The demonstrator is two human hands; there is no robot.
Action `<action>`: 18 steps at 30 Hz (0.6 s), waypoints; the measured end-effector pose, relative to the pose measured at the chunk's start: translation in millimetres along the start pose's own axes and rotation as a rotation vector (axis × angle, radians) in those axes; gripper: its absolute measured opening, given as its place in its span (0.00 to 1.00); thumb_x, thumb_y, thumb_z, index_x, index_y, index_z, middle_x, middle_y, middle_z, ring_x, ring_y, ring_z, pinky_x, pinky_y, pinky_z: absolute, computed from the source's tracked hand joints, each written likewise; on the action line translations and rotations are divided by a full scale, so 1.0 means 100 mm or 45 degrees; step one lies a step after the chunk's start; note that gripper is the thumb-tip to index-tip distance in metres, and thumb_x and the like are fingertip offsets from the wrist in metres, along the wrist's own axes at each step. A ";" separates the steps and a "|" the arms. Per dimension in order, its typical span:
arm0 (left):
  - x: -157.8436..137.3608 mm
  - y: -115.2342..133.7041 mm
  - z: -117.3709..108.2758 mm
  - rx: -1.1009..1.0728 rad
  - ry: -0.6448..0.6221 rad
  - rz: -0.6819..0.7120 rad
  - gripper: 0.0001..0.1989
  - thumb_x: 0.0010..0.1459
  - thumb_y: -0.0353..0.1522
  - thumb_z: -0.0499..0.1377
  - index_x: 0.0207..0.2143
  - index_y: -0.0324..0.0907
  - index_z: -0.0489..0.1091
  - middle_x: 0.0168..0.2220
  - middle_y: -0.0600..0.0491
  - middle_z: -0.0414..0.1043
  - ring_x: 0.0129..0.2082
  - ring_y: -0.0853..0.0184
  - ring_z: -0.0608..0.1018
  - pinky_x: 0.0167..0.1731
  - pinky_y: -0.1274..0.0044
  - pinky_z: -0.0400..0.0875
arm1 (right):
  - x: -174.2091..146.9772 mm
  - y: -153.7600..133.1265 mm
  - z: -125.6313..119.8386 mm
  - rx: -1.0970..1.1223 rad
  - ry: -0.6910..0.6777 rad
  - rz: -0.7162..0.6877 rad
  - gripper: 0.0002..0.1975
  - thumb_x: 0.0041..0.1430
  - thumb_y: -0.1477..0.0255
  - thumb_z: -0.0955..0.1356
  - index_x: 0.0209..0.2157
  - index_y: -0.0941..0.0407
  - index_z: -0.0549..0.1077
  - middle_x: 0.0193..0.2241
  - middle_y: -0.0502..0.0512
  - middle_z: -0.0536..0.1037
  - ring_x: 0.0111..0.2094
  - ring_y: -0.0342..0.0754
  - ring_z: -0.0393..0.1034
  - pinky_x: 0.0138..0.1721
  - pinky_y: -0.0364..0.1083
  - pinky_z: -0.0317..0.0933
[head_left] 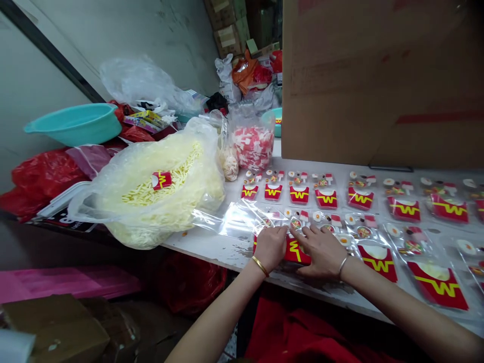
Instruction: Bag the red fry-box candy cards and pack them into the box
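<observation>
Behind the table, at the right, a big brown carton stands and fills the upper right of the view. Left of it, on the tabletop, a large clear bag bulges with pale yellow strips, and one small red pouch with a yellow W lies on top of the heap. A teal basin sits further left over red plastic bags. Between the big bag and the carton stands a smaller sack of red-and-white pieces, and a still smaller one of pale pieces leans against it.

Rows of clear packets cover the table to the right, each with a red W pouch and a few tiny toy foods inside.

At the near edge, both hands rest on one packet lying flat at the left end of the front row. The left hand, with a gold bangle on the wrist, lies palm down over the packet's left side, fingers together and pressing on the film. The right hand, with a silver bangle, lies over its right side, fingers spread flat, fingertips near the small round piece at the packet's top. Neither hand pinches or lifts anything; both press down.
</observation>
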State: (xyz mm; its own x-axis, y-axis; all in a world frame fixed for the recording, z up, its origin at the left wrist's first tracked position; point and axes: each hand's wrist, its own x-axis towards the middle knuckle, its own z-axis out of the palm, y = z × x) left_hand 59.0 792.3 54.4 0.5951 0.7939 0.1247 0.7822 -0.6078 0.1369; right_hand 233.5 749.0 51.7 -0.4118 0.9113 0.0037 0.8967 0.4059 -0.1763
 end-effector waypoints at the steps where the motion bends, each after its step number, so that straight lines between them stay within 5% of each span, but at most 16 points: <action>1: 0.00 0.01 0.00 -0.019 0.001 0.016 0.15 0.56 0.28 0.50 0.46 0.42 0.66 0.38 0.49 0.74 0.37 0.62 0.75 0.39 0.71 0.68 | -0.01 -0.01 0.00 -0.002 0.005 0.003 0.51 0.42 0.52 0.68 0.63 0.62 0.50 0.50 0.71 0.66 0.49 0.67 0.58 0.46 0.59 0.50; 6: -0.02 0.01 -0.05 -0.142 -0.020 0.103 0.22 0.50 0.29 0.56 0.50 0.43 0.62 0.44 0.49 0.72 0.43 0.61 0.74 0.43 0.71 0.69 | -0.03 -0.03 0.03 -0.020 0.037 -0.001 0.50 0.41 0.54 0.68 0.62 0.63 0.51 0.50 0.71 0.66 0.49 0.66 0.58 0.46 0.60 0.51; 12: 0.04 0.06 0.01 0.127 -0.053 0.099 0.13 0.56 0.26 0.50 0.44 0.40 0.65 0.38 0.48 0.73 0.39 0.61 0.74 0.40 0.70 0.67 | -0.03 -0.05 0.04 -0.006 0.065 -0.001 0.49 0.39 0.54 0.69 0.60 0.63 0.55 0.49 0.70 0.68 0.48 0.65 0.59 0.46 0.60 0.52; 18: -0.07 0.01 -0.09 0.313 0.109 -0.067 0.08 0.54 0.30 0.54 0.38 0.39 0.67 0.40 0.45 0.70 0.42 0.56 0.70 0.40 0.65 0.62 | -0.08 0.00 0.00 0.003 0.067 0.035 0.49 0.42 0.49 0.67 0.62 0.61 0.53 0.51 0.70 0.66 0.50 0.66 0.58 0.46 0.59 0.51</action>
State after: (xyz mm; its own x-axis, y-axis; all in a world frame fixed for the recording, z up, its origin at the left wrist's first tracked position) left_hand 54.3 785.8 62.6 0.5429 0.8137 0.2078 0.8392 -0.5354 -0.0958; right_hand 236.4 742.0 51.4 -0.3778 0.9245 0.0507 0.9072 0.3805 -0.1795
